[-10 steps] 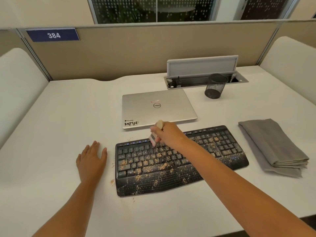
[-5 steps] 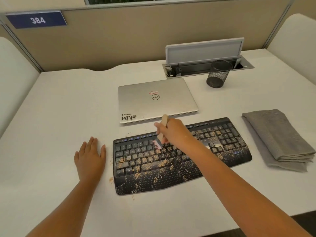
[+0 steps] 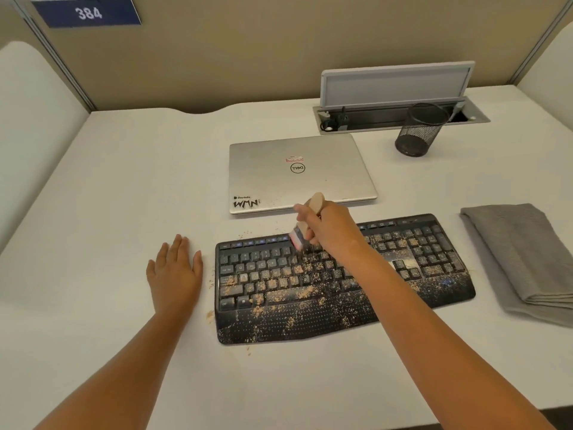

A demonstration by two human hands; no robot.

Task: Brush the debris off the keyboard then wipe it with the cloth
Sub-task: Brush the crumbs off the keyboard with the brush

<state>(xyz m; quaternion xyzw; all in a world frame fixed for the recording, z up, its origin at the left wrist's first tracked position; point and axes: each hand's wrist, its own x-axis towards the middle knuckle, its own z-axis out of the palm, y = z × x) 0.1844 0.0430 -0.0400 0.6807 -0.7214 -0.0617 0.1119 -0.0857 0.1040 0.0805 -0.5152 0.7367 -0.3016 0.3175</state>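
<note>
The right hand [image 3: 331, 231] grips the brush [image 3: 305, 225] (bristles on the keyboard's [image 3: 341, 280] top row); the left hand [image 3: 175, 271] lies flat at nine o'clock, the cloth [image 3: 521, 259] at three.

The white surface [image 3: 117, 187] stood inside a cubicle with beige partition walls [image 3: 248, 51]. A blue sign [image 3: 86, 12] with the number 384 hung on the back wall at the left. White curved side panels [image 3: 34, 119] closed both sides. A grey cable box [image 3: 397, 85] was open in the surface.
</note>
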